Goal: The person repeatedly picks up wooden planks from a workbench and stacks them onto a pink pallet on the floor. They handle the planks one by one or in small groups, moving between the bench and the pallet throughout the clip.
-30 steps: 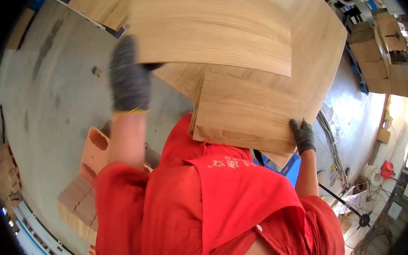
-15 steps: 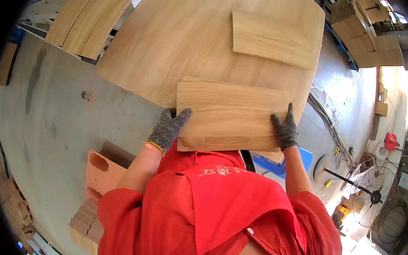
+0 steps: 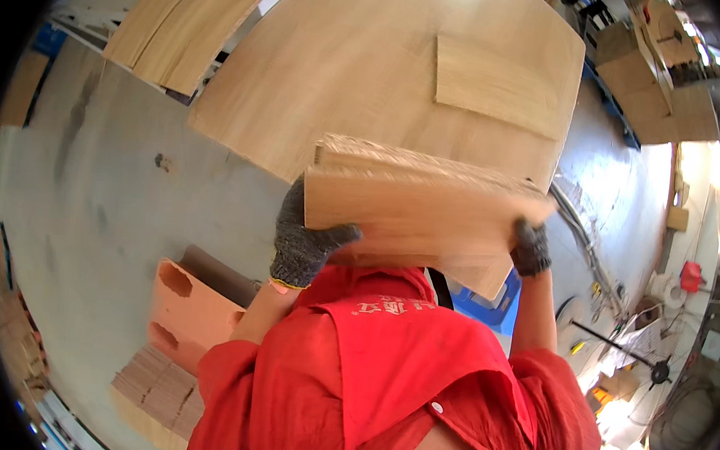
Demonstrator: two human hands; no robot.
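In front of my apron, several thin wooden boards (image 3: 412, 210) are held together, tilted so that their long far edges show. The boards are smeared by motion, and I cannot make out how many there are. My left hand (image 3: 310, 240), in a dark grey knit glove, is closed on their left end, thumb across the near face and fingers behind. At the right end, my right hand (image 3: 532, 249), gloved alike, grips the boards; part of its fingers is hidden. Another thin board (image 3: 498, 88) lies flat on the large wooden table (image 3: 330, 70) beyond.
Long wooden panels (image 3: 194, 22) rest on a rack at the far left. To my left on the floor stand a pink foam block (image 3: 193, 305) and a stack of boards (image 3: 160, 395). Near my right arm are a blue plastic stool (image 3: 497, 308) and cables (image 3: 584, 226).
The boards have gone from lying nearly flat at the table edge to being tilted up in both hands. My fingers have closed round their ends.
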